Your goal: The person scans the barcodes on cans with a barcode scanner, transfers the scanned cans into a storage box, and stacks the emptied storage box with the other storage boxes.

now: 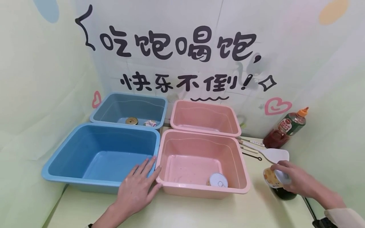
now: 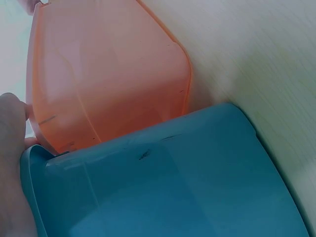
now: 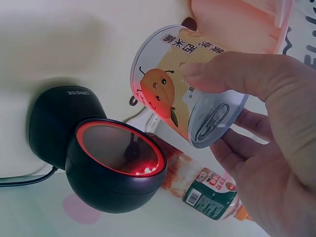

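My right hand [image 1: 296,177] grips a pull-tab food can [image 3: 165,81] with a cartoon fruit on its label. The can is tilted just beside a black desktop barcode scanner [image 3: 116,168], whose round window glows red at the ring. My left hand [image 1: 137,185] lies with fingers extended over the adjoining rims of the front blue bin [image 1: 99,182] and the front pink bin [image 1: 196,188]. Inside that pink bin stands another pull-tab can [image 1: 218,180], near its front right corner.
Behind are a second blue bin [image 1: 128,96], with a gold round lid [image 1: 131,121] and a small patterned item [image 1: 150,123] inside, and a second pink bin [image 1: 205,104]. A white spatula [image 1: 275,155], other utensils and a red sauce bottle [image 1: 285,129] occupy the right.
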Available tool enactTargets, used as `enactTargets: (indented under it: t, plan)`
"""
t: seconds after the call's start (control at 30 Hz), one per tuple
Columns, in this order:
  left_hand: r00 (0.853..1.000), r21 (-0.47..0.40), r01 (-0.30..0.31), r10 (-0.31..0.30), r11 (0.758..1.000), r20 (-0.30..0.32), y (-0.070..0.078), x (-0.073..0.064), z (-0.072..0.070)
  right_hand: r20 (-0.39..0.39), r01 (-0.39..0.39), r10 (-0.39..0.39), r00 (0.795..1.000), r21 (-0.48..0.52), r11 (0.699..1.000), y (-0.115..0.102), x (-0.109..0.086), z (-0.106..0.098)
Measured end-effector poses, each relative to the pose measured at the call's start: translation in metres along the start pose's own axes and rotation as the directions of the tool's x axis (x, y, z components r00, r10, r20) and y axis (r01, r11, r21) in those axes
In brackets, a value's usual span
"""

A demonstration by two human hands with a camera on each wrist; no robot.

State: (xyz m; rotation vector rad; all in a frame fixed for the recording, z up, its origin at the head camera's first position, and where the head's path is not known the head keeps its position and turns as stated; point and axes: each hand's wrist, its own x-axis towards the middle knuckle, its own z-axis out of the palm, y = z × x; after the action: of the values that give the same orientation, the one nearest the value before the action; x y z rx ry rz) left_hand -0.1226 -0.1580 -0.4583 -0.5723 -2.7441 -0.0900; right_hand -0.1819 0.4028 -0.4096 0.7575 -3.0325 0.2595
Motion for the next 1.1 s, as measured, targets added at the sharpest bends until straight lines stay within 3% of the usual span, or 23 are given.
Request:
enactTargets:
  t: [0.23, 0.53, 0.8, 1.1]
  plan:
    - [1.000, -0.007, -0.012, 0.012, 1.000, -0.026, 0.000, -0.002, 0.001, 0.032, -0.038, 0.039, 0.999, -0.041, 0.998, -0.004, -0.006, 0.003]
    - [1.000, 0.007, -0.006, 0.006, 1.000, -0.008, -0.001, -0.001, -0.001, 0.088, -0.106, 0.109, 0.990, -0.037, 0.994, -0.007, -0.007, 0.003]
    - [0.999, 0.008, -0.020, 0.021, 1.000, -0.045, -0.003, -0.002, 0.000, 0.044, -0.047, 0.045, 0.998, 0.027, 0.999, -0.008, 0.001, -0.004]
    - [1.000, 0.012, -0.015, 0.015, 1.000, -0.020, -0.002, -0.002, -0.001, 0.052, -0.073, 0.069, 0.996, 0.084, 0.994, -0.008, 0.011, -0.024]
